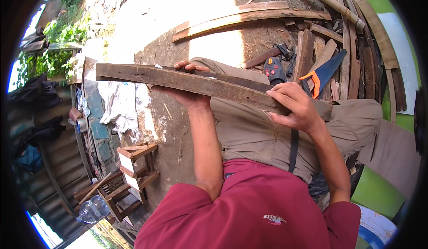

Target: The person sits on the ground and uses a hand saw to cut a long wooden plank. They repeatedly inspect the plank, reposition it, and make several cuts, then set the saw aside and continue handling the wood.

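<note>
A long, weathered wooden plank [178,78] is held up across my lap, slightly tilted with its left end higher. My left hand [185,96] is closed round it left of the middle, palm beneath and fingertips over the far side. Near the right end, my right hand [294,104] grips it with the fingers on top and the thumb below. A darker strip of wood [249,83] runs along the plank's far side; whether it is a separate piece I cannot tell. The undersides are mostly hidden.
A handsaw [329,71] with an orange and black handle leans on piled wood scraps [307,48] at the right. Long boards [249,18] lie ahead on the ground. A dark clog [274,72] shows beyond my knee. At left stand a small wooden frame [141,153] and a clear plastic bottle [93,209].
</note>
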Demonstrator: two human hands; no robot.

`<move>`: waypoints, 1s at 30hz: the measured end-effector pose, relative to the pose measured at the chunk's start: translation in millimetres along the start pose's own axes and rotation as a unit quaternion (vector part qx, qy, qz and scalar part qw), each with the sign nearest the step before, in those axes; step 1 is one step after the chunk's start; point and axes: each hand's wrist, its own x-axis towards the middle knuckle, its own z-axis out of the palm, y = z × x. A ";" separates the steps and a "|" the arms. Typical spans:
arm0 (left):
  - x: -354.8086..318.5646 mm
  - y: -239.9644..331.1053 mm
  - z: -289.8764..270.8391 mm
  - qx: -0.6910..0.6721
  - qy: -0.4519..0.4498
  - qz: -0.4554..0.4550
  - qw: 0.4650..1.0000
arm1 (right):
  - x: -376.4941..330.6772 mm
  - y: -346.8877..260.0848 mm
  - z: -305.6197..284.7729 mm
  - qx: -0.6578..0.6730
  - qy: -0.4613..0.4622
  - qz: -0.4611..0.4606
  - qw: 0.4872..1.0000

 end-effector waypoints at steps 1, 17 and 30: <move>-0.1 0.9 -0.1 -0.012 -0.016 -0.006 1.000 | 1.3 -1.0 -1.9 -0.006 0.000 -0.005 1.000; 2.3 -11.9 5.4 -0.062 -0.086 -0.029 0.994 | 1.2 -0.7 9.5 0.020 0.024 -0.015 0.999; -2.7 -10.1 13.9 0.104 0.021 0.067 0.992 | -2.7 11.5 25.5 0.105 -0.023 0.121 0.987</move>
